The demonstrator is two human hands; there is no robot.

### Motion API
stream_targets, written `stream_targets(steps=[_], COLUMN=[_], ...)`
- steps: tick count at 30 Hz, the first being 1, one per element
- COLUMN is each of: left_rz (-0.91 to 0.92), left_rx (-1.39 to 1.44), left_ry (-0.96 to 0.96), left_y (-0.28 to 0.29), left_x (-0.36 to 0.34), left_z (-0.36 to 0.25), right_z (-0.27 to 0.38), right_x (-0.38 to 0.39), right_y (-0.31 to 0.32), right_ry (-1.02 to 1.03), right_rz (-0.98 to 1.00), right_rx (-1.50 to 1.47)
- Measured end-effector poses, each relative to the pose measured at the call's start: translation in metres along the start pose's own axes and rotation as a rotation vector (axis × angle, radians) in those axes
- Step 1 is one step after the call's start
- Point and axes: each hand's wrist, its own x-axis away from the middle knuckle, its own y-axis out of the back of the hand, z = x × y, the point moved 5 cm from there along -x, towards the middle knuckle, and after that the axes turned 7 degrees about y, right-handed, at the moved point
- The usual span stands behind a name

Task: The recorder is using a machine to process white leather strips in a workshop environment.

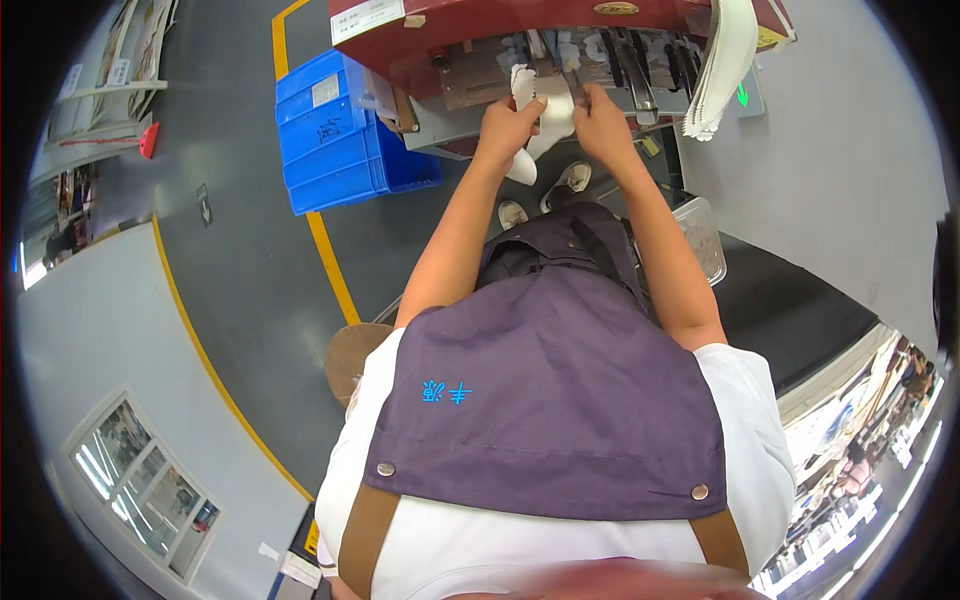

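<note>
My left hand is closed on a white strip with a scalloped edge, gripped between thumb and fingers. The strip's smooth white length spans toward my right hand, and a rounded end hangs below my left hand. My right hand is closed at the strip's other side, beside a thin grey metal piece; what lies in its fingers is too small to make out. Both hands are at the front of a dark red machine with metal bars and dark fittings under its cover.
Several layered white scalloped pieces hang over the machine's right end. A blue plastic crate stands to its left, near a yellow floor line. A round brown stool seat is by my left side, a clear plastic bin by my right.
</note>
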Motion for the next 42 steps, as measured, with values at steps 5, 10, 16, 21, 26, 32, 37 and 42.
stream_targets(steps=[5,10,16,21,26,32,37,42], left_rz=[0.086,0.108,0.115,0.159,0.234,0.266,0.307,0.326], left_rx=[0.146,0.194,0.243,0.327,0.264,0.286,0.253,0.232], left_ry=[0.109,0.161,0.168,0.178,0.190,0.207,0.205,0.196], left_y=[0.003,-0.003,-0.003,-0.007,-0.012,-0.010,-0.012,-0.011], left_x=[0.009,0.017,0.019,0.025,0.027,0.034,0.037,0.035], left_z=[0.022,0.034,0.038,0.040,0.038,0.043,0.037,0.035], right_z=[0.048,0.058,0.076,0.083,0.077,0.089,0.090,0.084], right_x=[-0.010,-0.028,-0.033,-0.039,-0.046,-0.045,-0.045,-0.046], right_y=[0.016,0.009,0.005,-0.003,-0.015,-0.009,-0.012,-0.011], right_ry=[0.317,0.259,0.175,0.211,0.300,0.328,0.327,0.343], right_rz=[0.029,0.147,0.229,0.339,0.275,0.290,0.308,0.294], right_rx=[0.219,0.414,0.494,0.670,0.729,0.734,0.793,0.747])
